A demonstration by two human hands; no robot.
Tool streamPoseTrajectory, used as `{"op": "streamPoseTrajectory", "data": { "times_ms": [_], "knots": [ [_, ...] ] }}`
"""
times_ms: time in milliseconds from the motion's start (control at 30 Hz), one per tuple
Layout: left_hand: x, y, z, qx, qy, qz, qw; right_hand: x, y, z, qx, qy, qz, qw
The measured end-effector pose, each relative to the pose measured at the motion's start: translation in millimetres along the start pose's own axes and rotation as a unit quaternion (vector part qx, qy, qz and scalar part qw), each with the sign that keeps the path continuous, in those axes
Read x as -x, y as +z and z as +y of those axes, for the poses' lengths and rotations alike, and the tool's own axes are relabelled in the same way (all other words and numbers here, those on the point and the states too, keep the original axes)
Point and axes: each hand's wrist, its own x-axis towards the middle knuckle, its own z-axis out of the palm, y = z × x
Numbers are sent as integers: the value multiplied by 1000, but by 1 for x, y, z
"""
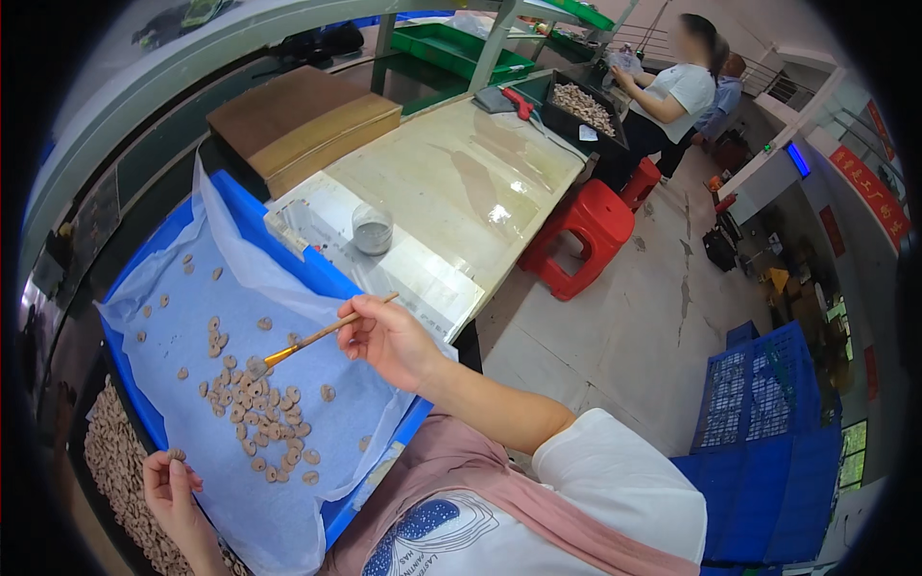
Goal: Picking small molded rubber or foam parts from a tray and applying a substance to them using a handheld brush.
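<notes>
My right hand [392,341] pinches the wooden handle of a paintbrush [309,339]. Its bristles are over a loose heap of small brown-grey oval pieces [257,408], some with a dark hole. The heap lies on white lining paper [187,331] in a blue tray [252,226]. Between the thumb and fingers of my left hand [173,490], at the tray's near left edge, is one such small brown piece [177,455]. Whether the bristles touch the pieces I cannot tell.
Below the tray's left side, a dark bin holds many similar pieces [120,461]. A clear jar of grey liquid [372,230] stands behind the tray. Beyond are a cardboard box [303,125], a red glue gun [519,103], a red stool [581,235] and another person [677,96].
</notes>
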Motion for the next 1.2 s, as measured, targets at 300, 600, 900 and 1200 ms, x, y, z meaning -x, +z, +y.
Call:
{"op": "streamPoseTrajectory", "data": {
  "times_ms": [300,600,900,1200],
  "knots": [
    [13,3,15,169,-166,-64,969,8,17,2,82,-43,-2,996],
    [7,4,-3,315,-270,-150,897,-1,66,-1,326,-206,-217,897],
    [4,13,-13,214,-256,-20,942,-18,64,9,319,-214,-206,900],
    [8,6,-7,138,-236,-103,956,-7,52,14,177,-152,-162,959]
  ]
}}
